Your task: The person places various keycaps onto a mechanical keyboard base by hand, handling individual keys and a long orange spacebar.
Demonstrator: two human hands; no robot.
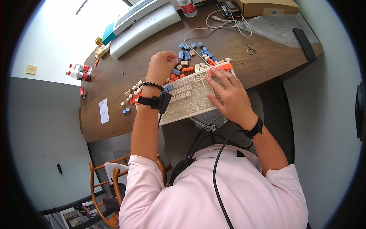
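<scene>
mid-frame, our left hand (162, 66) pinches a small pale keycap (175, 60) above the keyboard (190, 95); our right hand (228, 95) lies open, flat on its keys.

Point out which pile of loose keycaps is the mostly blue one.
The mostly blue keycap pile lies beyond the keyboard, past the left hand. The other loose pile, by the keyboard's left end, is mainly cream with a few orange and blue caps.

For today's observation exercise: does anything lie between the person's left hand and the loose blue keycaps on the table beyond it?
Nothing visible blocks the way. The left hand is raised over the table just beyond the keyboard, and the blue keycaps lie just past it, with only a few scattered keycaps between.
</scene>
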